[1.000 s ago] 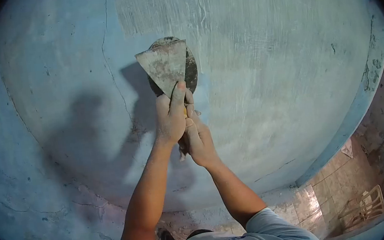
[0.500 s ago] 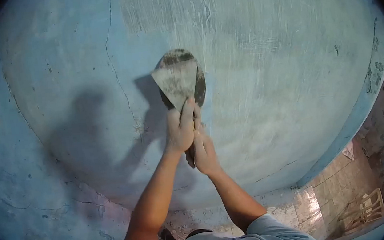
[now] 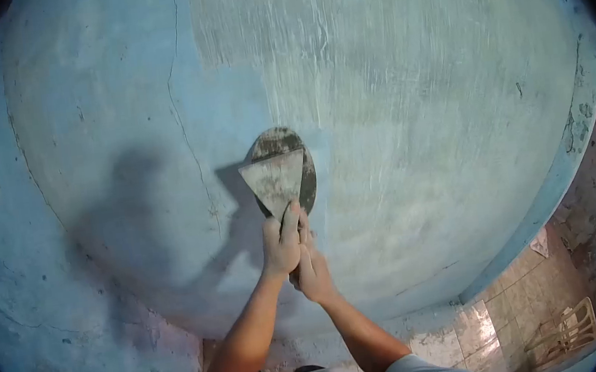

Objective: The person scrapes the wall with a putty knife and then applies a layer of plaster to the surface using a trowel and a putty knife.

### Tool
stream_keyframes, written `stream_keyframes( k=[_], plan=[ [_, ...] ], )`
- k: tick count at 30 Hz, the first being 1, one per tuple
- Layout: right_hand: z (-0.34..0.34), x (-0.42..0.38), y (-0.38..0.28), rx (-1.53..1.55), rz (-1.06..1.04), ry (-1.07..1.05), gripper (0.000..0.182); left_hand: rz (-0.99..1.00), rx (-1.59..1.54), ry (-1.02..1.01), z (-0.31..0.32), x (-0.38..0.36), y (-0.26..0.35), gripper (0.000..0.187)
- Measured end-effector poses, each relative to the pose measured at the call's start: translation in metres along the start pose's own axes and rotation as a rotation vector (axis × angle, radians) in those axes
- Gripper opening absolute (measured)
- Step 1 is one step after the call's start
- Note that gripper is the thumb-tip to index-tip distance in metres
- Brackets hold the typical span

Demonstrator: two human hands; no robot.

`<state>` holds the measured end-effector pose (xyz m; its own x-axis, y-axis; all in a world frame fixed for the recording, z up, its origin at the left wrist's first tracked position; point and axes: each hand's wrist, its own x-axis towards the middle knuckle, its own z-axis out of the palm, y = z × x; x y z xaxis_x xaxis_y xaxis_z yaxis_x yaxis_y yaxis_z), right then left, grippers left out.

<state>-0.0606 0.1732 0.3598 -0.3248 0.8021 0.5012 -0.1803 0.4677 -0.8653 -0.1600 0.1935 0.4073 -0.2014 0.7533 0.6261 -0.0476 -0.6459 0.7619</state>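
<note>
A putty knife [image 3: 275, 177] with a wide triangular blade points up in front of me, its metal smeared pale. My left hand [image 3: 281, 248] is closed around its handle, with a finger stretched toward the base of the blade. Right behind the blade sits a dark oval plate-like tool [image 3: 277, 140] streaked with pale paste. Just below and to the right, my right hand [image 3: 314, 274] is closed, close against the left; it appears to grip the oval tool's handle, which is mostly hidden. Both tools are in front of the blue wall [image 3: 230, 105].
Greyish filler coat [image 3: 393, 116] covers the upper middle and right of the wall. A long crack [image 3: 175, 104] runs down the left part. At lower right are floor tiles [image 3: 510, 301] and a plastic chair [image 3: 568, 328]. My shadow [image 3: 130, 198] falls on the wall's left.
Both hands and the two tools have moved down together in view, slightly to the left. The wall has shifted down a little as well. The grips look the same.
</note>
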Motion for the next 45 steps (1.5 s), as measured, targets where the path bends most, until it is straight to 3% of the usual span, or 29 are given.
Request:
stream_keyframes(
  k=[3, 5, 8, 11, 14, 17, 20, 24, 27, 32, 36, 39, 40, 45],
  plan=[
    [0.003, 0.003, 0.012, 0.029, -0.012, -0.011, 0.060, -0.022, 0.023, -0.018, -0.001, 0.001, 0.011, 0.048],
    [0.000, 0.031, -0.018, 0.065, 0.033, -0.056, 0.060, -0.031, 0.008, -0.028, 0.005, 0.036, 0.049, 0.048],
    [-0.003, 0.051, -0.035, 0.152, 0.122, -0.114, 0.059, -0.065, 0.010, -0.039, 0.002, 0.055, 0.053, 0.047],
    [0.003, 0.013, -0.011, 0.077, 0.076, -0.058, 0.059, 0.053, 0.088, 0.037, 0.000, 0.017, 0.023, 0.048],
    [0.009, -0.006, -0.005, 0.141, 0.063, -0.038, 0.058, -0.096, 0.032, 0.110, 0.005, -0.011, 0.023, 0.047],
    [0.007, 0.023, -0.028, 0.162, 0.070, -0.053, 0.054, 0.034, 0.090, 0.069, 0.004, 0.029, 0.042, 0.047],
    [0.004, 0.055, -0.044, 0.251, 0.159, -0.101, 0.047, -0.026, 0.058, 0.040, 0.005, 0.064, 0.069, 0.052],
    [0.010, 0.014, -0.024, 0.194, 0.153, -0.019, 0.045, 0.076, 0.137, 0.048, 0.001, 0.025, 0.039, 0.049],
    [0.016, 0.007, -0.010, 0.171, 0.058, 0.060, 0.046, -0.001, 0.077, 0.084, 0.006, 0.001, 0.032, 0.048],
    [0.005, 0.061, -0.044, 0.115, -0.002, -0.059, 0.051, -0.031, 0.034, 0.010, 0.007, 0.068, 0.088, 0.054],
    [0.020, 0.048, -0.013, 0.130, -0.139, 0.063, 0.044, -0.008, 0.010, 0.015, -0.003, 0.048, 0.066, 0.054],
    [0.024, 0.010, 0.001, 0.254, -0.051, 0.089, 0.039, -0.010, 0.075, 0.038, -0.006, 0.010, 0.031, 0.052],
    [0.023, 0.004, -0.001, 0.313, 0.022, 0.084, 0.038, 0.009, 0.083, 0.020, -0.007, 0.016, 0.035, 0.052],
    [0.016, 0.062, -0.051, 0.211, -0.005, 0.036, 0.034, 0.019, -0.028, -0.076, -0.003, 0.073, 0.081, 0.051]
  ],
)
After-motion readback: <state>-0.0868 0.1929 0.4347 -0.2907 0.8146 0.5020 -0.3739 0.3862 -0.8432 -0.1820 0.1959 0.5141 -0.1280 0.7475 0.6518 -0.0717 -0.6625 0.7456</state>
